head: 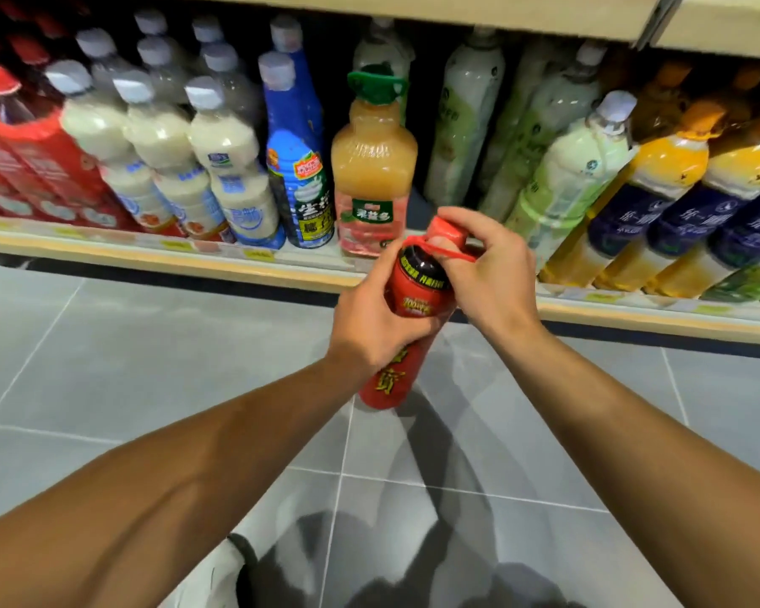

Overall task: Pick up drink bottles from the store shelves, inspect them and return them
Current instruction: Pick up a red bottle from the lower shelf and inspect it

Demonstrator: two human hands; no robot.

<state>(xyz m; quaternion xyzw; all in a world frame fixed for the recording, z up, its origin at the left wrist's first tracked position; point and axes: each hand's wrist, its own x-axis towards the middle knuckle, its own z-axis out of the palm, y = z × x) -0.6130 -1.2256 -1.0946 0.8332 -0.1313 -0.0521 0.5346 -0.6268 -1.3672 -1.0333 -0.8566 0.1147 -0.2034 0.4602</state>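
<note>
Head view: both hands hold one red bottle (413, 309) out in front of the shelf (150, 252), above the grey floor (150, 388). The left hand (371, 326) has its grip wrapped tight around the middle of the bottle. The right hand (488, 274) grips the red cap (446, 232) at the top, just above the left grip. Right behind the grips, an orange juice bottle (374, 168) with a green cap stands on the shelf. A blue bottle (297, 160) stands beside it.
</note>
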